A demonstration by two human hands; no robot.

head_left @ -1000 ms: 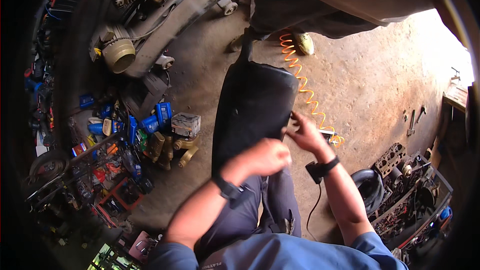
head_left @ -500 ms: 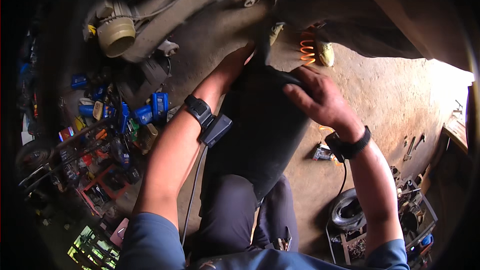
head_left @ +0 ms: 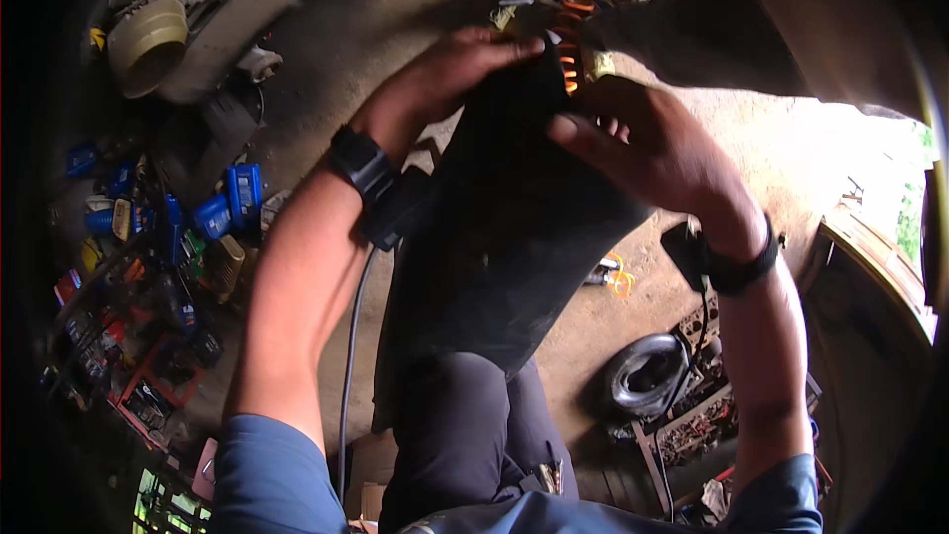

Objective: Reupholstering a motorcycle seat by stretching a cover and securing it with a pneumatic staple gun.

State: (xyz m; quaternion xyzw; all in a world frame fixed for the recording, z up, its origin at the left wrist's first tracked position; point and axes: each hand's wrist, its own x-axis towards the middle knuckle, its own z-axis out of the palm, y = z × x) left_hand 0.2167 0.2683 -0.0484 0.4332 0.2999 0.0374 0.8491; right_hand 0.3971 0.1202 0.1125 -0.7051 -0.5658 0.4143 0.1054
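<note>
A broad, smooth black piece (head_left: 494, 257) lies over my thighs and narrows toward its upper end. My left hand (head_left: 470, 69) is closed on that upper end, thumb along the edge. My right hand (head_left: 643, 148) grips its right edge a little lower, fingers curled and partly in shadow, thumb pointing in over the surface. Dark wristbands with small attached boxes and cables sit on both wrists. An orange coiled hose (head_left: 575, 10) shows just beyond the piece.
Another person's dark clothing (head_left: 712, 10) fills the upper right. Dusty machinery (head_left: 148, 40) stands upper left, above blue bottles (head_left: 244, 198) and clutter. A black rubber tube (head_left: 647, 371) lies lower right beside metal parts. A wooden edge (head_left: 870, 257) runs by the bright opening.
My hands have moved up to the black piece's upper end, the left from low across it, the right from its lower right edge. The view has shifted.
</note>
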